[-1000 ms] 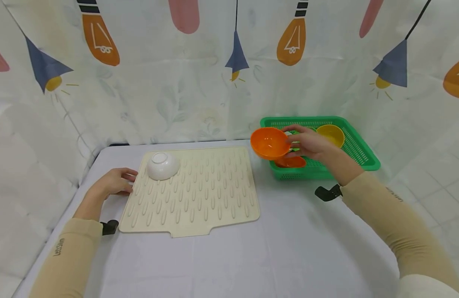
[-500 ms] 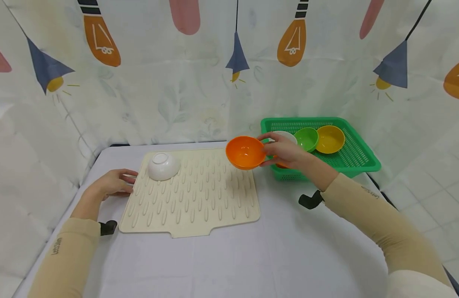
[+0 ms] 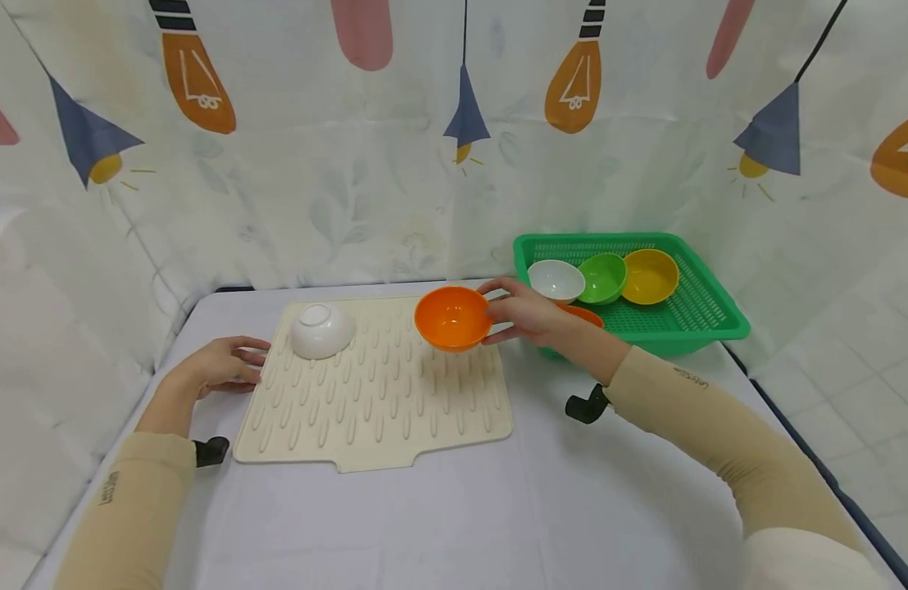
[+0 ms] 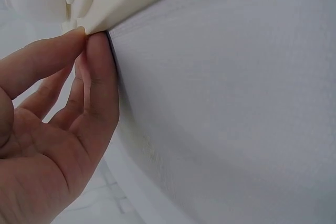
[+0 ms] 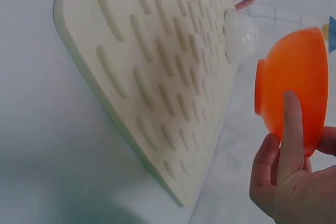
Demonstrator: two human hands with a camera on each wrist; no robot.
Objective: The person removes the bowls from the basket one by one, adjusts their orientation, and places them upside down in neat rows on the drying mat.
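An orange bowl point(image 3: 452, 319) is held in the air over the far right part of a cream drying mat point(image 3: 380, 401). My right hand point(image 3: 524, 313) grips it by its right side, thumb and fingers on the wall. Its opening faces up and toward the head camera; the right wrist view shows the bowl point(image 5: 296, 80) from outside, base included. At the mat's left edge, my left hand point(image 3: 221, 363) pinches the rim between thumb and forefinger, as the left wrist view of the hand point(image 4: 63, 114) shows. A white bowl point(image 3: 323, 331) rests upside down on the mat's far left corner.
A green basket point(image 3: 708, 307) stands at the back right, holding a white bowl point(image 3: 556, 280), a green bowl point(image 3: 603, 279), a yellow bowl point(image 3: 650, 277) and an orange piece point(image 3: 583, 315) partly behind the right arm. A patterned curtain point(image 3: 395, 188) hangs behind the white-covered table point(image 3: 454, 524).
My right hand has carried the orange bowl left, away from the basket and over the mat, slightly lower. More bowls in the basket are uncovered. My left hand has stayed at the mat's edge.
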